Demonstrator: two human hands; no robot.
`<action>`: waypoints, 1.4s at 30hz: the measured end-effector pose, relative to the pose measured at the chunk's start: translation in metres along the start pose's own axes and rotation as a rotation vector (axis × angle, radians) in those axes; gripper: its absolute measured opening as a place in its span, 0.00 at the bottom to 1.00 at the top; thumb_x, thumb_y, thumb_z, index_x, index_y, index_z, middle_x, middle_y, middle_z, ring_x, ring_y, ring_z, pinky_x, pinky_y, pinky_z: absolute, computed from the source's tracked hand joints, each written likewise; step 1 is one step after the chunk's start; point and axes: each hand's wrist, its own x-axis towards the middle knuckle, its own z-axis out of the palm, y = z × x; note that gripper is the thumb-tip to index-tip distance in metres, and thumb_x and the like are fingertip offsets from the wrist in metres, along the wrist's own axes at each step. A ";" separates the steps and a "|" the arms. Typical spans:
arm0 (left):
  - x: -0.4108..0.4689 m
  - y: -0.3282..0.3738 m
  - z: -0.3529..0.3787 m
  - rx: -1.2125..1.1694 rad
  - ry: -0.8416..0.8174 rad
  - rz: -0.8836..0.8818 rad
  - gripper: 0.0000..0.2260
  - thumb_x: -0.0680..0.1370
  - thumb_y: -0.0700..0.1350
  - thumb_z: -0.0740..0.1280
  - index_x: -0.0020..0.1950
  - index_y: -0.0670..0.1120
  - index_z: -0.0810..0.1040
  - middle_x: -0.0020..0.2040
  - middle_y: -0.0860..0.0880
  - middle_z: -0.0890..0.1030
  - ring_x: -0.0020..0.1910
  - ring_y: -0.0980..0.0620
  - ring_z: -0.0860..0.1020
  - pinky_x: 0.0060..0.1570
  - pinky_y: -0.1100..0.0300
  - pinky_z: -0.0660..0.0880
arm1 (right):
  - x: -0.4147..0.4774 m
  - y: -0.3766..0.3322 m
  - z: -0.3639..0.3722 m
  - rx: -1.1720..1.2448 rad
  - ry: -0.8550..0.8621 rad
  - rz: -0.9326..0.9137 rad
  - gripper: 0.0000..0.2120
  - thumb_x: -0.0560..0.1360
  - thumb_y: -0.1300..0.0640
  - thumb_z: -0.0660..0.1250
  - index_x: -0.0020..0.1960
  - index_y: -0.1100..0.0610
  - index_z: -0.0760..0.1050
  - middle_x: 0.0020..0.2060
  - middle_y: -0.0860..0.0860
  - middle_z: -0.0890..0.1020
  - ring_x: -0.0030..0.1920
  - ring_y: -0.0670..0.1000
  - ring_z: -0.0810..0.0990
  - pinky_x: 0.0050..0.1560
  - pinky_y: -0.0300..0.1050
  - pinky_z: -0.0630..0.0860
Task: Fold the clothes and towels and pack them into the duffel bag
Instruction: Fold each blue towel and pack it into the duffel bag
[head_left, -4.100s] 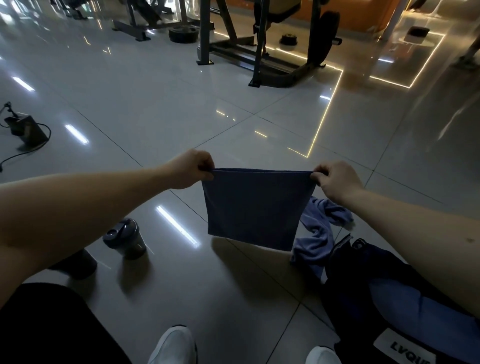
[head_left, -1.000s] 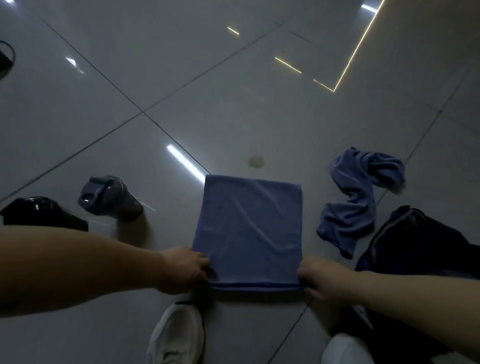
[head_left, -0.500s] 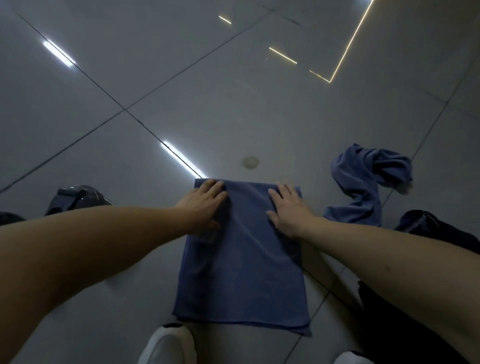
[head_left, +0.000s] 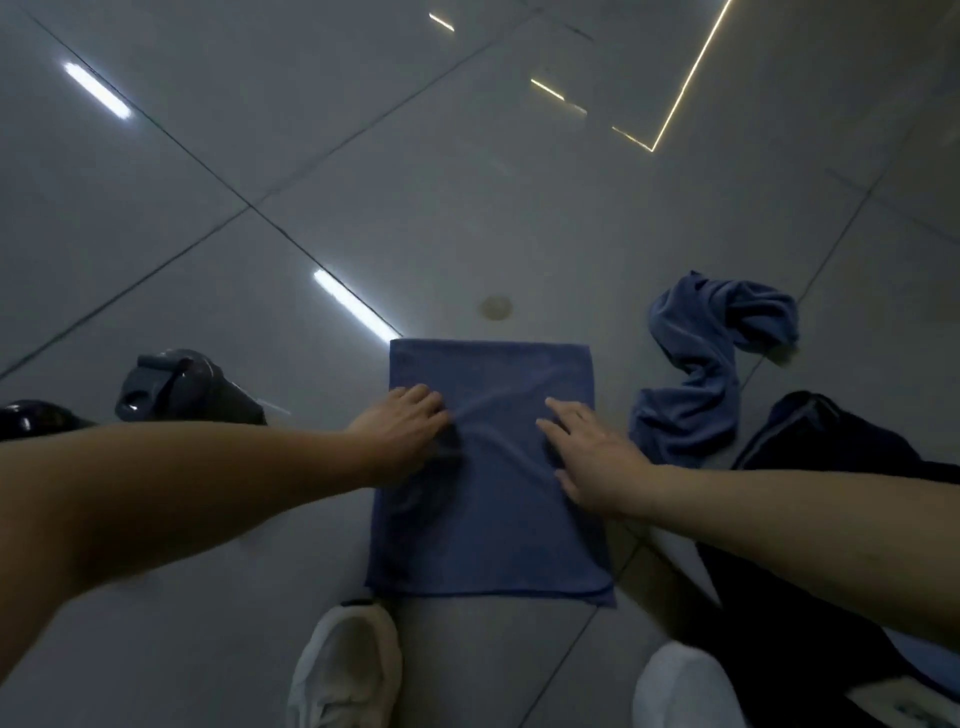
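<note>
Quick count from where I'm standing: two blue towels, namely a folded towel (head_left: 493, 509) and a crumpled towel (head_left: 696, 374). There's also one left hand (head_left: 402, 431), one right hand (head_left: 592, 457), a left shoe (head_left: 343, 670) and right shoe (head_left: 685, 691), both white, one dark duffel bag (head_left: 821, 441) and one dark shaker bottle (head_left: 176, 387).

The folded towel lies flat on the tiled floor (head_left: 467, 182) as a neat rectangle, right in front of the person's feet. Both hands are pressed on it with fingers straight, gripping nothing. The left is over its left edge and the right is on its right side, with a few creases in the cloth between them. The crumpled towel sits in a twisted heap just to the right, not touching the folded one.

Hard to make out: the duffel bag on the far right is mostly behind the right forearm and cut off by the edge. It's too dark to tell how far it's open. A patch of lighter blue shows in it low down, can't say what it is. The bottle on the left is partly behind the left forearm, contents not visible. Next to it a glossy black thing (head_left: 36, 415) is cut off, no idea what. Both shoes run off the bottom.
</note>
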 end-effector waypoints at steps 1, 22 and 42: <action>-0.011 0.013 0.000 -0.042 -0.004 0.083 0.20 0.79 0.58 0.56 0.62 0.47 0.77 0.60 0.44 0.78 0.58 0.40 0.76 0.56 0.50 0.73 | -0.020 -0.004 0.005 -0.011 -0.028 -0.055 0.32 0.79 0.50 0.64 0.79 0.58 0.57 0.79 0.57 0.53 0.78 0.60 0.54 0.76 0.54 0.59; -0.071 0.058 0.064 0.041 -0.378 0.306 0.17 0.77 0.55 0.68 0.62 0.48 0.75 0.60 0.47 0.78 0.56 0.44 0.78 0.57 0.51 0.74 | -0.078 -0.011 0.085 -0.241 -0.011 -0.331 0.10 0.61 0.56 0.71 0.39 0.54 0.72 0.39 0.54 0.73 0.39 0.56 0.72 0.36 0.50 0.73; -0.068 0.023 0.022 -0.398 -0.399 0.297 0.12 0.73 0.46 0.65 0.56 0.46 0.78 0.55 0.49 0.78 0.51 0.51 0.76 0.49 0.62 0.72 | -0.069 0.010 0.021 0.451 -0.175 -0.124 0.10 0.74 0.54 0.65 0.38 0.51 0.65 0.31 0.47 0.71 0.30 0.46 0.67 0.34 0.44 0.63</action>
